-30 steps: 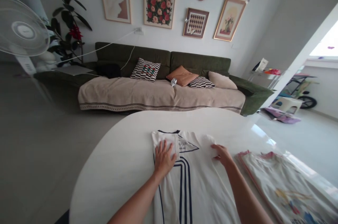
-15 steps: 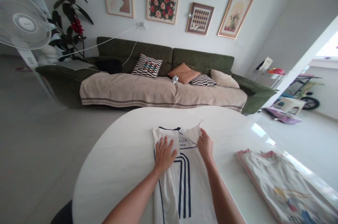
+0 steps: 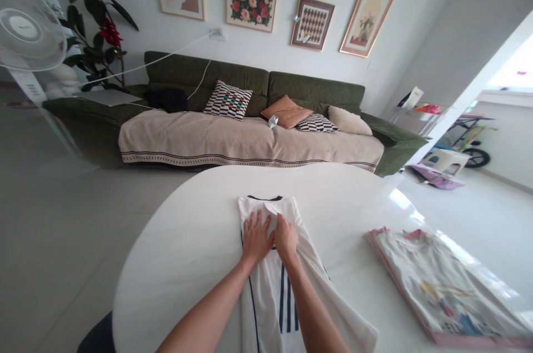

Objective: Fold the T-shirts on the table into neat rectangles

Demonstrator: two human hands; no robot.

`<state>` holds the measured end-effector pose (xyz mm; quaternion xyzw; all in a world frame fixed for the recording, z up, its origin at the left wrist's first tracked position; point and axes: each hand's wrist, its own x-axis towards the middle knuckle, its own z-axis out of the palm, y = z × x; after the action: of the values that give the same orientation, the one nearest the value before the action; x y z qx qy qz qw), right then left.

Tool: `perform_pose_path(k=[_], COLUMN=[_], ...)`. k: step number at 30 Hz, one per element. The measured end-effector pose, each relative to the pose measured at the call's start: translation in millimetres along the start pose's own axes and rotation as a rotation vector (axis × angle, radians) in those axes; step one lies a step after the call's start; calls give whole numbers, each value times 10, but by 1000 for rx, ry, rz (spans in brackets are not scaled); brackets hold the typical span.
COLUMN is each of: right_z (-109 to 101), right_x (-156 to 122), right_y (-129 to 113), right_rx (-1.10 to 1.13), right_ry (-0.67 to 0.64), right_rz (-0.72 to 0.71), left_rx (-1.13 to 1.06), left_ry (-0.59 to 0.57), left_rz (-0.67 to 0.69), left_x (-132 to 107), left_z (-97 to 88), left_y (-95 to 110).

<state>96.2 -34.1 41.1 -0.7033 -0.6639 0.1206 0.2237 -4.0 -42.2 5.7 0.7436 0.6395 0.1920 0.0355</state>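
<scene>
A white jersey (image 3: 263, 300) with dark blue stripes and a dark collar lies on the white table, its collar end away from me. Both long sides are folded toward the middle, the right one lying loosely with its lower part spread out. My left hand (image 3: 255, 237) rests flat on the upper left of the jersey, fingers spread. Close beside it, my right hand (image 3: 286, 237) has its fingers closed on the sleeve fabric, over the jersey's upper middle. The two hands nearly touch, and the printed lettering is covered.
A grey T-shirt with pink trim (image 3: 437, 272) lies folded at the right of the round-edged white table (image 3: 179, 247). Beyond the table stands a green sofa (image 3: 325, 84) with a beige cover and cushions. A fan (image 3: 25, 25) is at the far left.
My right hand has moved left with the sleeve, bringing the jersey's right side over toward the middle. My left hand has stayed flat on the jersey. The view has shifted slightly.
</scene>
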Motion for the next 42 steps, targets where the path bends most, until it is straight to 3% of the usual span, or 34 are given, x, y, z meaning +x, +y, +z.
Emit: perform_pose_path(k=[7, 10, 12, 18, 21, 24, 27, 30, 32, 33, 36, 38, 42], right_z=[56, -54, -225, -899, -1073, -1057, -976, -1033, -1160, -1224, -1274, -1142, -743], right_x=[-9, -128, -285, -1027, -1358, -1641, -1899, -2014, -1939, -1856, -1526, -1343, -1239], right_y=[-212, -110, 133, 1215, 1443, 1395, 1245, 1108, 1027, 986, 867, 815, 866], right_rx=[6, 35, 33, -98, -119, -196, -253, -101, 15, 52, 64, -6, -166], right_ry=[-20, -44, -48, -52, -128, -108, -103, -344, -424, -381, -53, 38, -271], right_rz=[-74, -140, -143, 43, 30, -52, -231, -309, -287, -276, -276, -297, -369], left_rx=[11, 13, 12, 3, 1, -2, -4, -5, -4, -4, 1, 10, 34], left_ry=[16, 27, 41, 59, 68, 77, 77, 72, 68, 65, 58, 54, 46], left_rz=[5, -10, -29, -14, -9, -5, 7, 12, 11, 9, 3, 2, -1], left_x=[-8, -19, -22, 12, 19, 9, -2, -2, 3, 6, 11, 12, 17], left_z=[9, -8, -21, -36, -33, -35, -43, -52, -53, -52, -43, -34, -13], left_y=[-15, 4, 25, 41, 35, 35, 33, 32, 34, 35, 37, 34, 18])
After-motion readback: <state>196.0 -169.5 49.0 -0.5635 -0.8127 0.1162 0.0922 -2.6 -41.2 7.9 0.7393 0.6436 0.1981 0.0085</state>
